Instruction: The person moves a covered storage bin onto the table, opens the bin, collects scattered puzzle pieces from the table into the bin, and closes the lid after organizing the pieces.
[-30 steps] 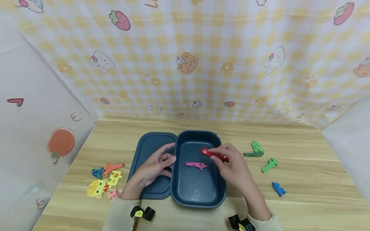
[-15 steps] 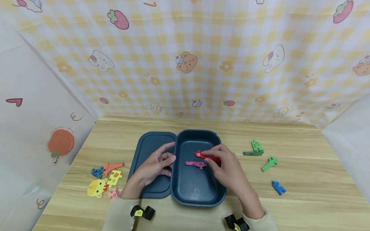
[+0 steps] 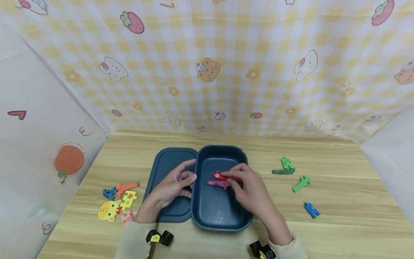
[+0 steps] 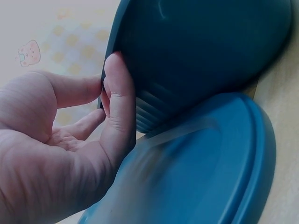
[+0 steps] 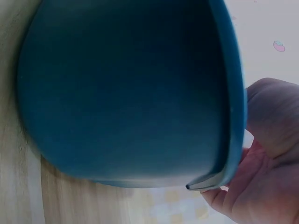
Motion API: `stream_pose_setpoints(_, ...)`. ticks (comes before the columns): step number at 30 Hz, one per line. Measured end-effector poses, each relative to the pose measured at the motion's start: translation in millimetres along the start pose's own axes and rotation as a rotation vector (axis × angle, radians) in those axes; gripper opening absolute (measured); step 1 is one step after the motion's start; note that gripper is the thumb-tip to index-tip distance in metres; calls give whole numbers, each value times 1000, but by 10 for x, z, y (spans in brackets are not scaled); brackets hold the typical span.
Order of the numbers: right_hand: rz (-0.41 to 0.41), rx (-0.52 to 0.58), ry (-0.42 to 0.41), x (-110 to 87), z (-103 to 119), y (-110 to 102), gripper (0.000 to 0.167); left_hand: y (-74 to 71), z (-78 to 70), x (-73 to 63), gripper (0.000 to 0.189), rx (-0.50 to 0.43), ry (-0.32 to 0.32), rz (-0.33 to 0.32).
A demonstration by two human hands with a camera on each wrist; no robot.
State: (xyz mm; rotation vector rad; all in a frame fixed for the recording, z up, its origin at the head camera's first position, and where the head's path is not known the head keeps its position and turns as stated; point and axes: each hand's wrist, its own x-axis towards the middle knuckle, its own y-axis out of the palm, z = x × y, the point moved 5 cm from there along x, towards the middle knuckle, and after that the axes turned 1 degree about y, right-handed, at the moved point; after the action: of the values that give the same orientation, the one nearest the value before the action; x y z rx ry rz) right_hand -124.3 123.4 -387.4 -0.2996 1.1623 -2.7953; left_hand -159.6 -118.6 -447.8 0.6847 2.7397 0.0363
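Note:
A dark blue plastic box point(image 3: 221, 216) stands in the middle of the table, with two small pieces inside its walls. My left hand point(image 3: 174, 185) holds the box's left rim, thumb on top and fingers along the outer wall; the left wrist view shows this grip on the wall point(image 4: 196, 51). Between thumb and fingertips, my right hand point(image 3: 250, 187) pinches a red animal-shaped puzzle piece point(image 3: 218, 175), its far end covered by the fingers. Right below it in the head view lies a pink puzzle piece point(image 3: 216, 183). In the right wrist view the box wall point(image 5: 131, 93) hides the fingertips.
The matching lid point(image 3: 169, 212) lies flat left of the box, under my left hand. Farther left are several puzzle pieces, including a yellow giraffe head point(image 3: 109, 210) and an orange piece point(image 3: 126, 188). Green pieces point(image 3: 287, 164) and a blue piece point(image 3: 312, 210) lie to the right.
My right hand has moved left and slightly down with the red puzzle piece, bringing it close alongside the pink one. The left hand and the box have stayed in place.

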Motion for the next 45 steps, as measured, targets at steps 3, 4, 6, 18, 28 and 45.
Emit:
stream_pose_setpoints(3, 3, 0, -3, 8, -3, 5, 23, -5, -4, 11, 68, 5, 0, 0)
stream_pose_setpoints(4, 7, 1, -2, 9, -4, 8, 23, -6, -2, 15, 67, 5, -1, -1)
stream_pose_setpoints(6, 16, 4, -3, 12, -5, 21, 23, -6, 1, 20, 67, 3, -2, 1)
stream_pose_setpoints(18, 31, 64, -2, 28, -30, 48, 23, -2, 7, 16, 67, -2, 4, 18)
stream_pose_setpoints(28, -28, 64, -59, 2, -14, -76, 21, 8, -6, 7, 68, 1, 4, 18)
stream_pose_setpoints(45, -102, 54, -6, 5, -474, -496, 26, 14, -8, -2, 69, 3, -4, 17)
